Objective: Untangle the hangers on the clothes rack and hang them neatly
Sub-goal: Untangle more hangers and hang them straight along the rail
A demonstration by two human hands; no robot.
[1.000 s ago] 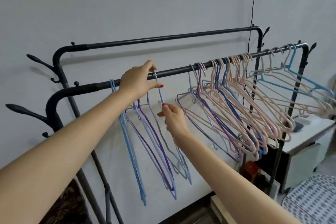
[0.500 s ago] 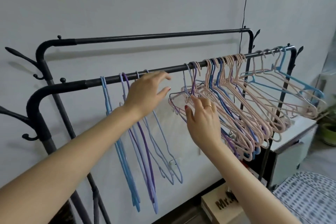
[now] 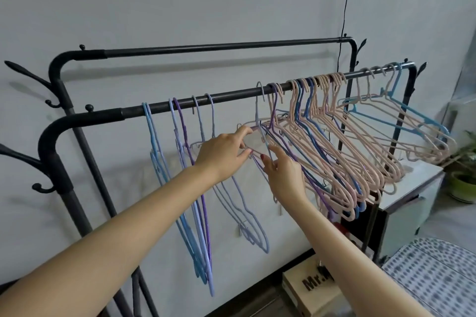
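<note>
Both hands meet at the left edge of the tangled bunch of hangers, just below the near rail [image 3: 231, 96] of the black clothes rack [image 3: 55, 152]. The left hand [image 3: 221, 153] reaches in from the left with thumb and fingers curled, pinching the shoulder wire of a pale pink hanger [image 3: 257, 121] that juts out leftward from the bunch. The right hand [image 3: 282, 175] comes up from below, its fingers closed around the lower wires of a lavender hanger [image 3: 258, 110], whose hook stands at the rail; whether that hook rests on the rail or sits just above it cannot be told. To the left, five sorted hangers [image 3: 180, 175] in blue, lavender and purple hang straight down from the same rail, spaced apart. To the right, the tangled bunch [image 3: 334, 141], mostly pink with some blue and purple, crowds the rail and fans out toward the right end, where a blue hanger [image 3: 401, 110] hangs outermost. The far rail [image 3: 219, 46] carries nothing. Beneath the right end stands a white desk [image 3: 417, 177], with a potted plant [image 3: 463, 183] further right and a cardboard box [image 3: 309, 288] on the floor.
</note>
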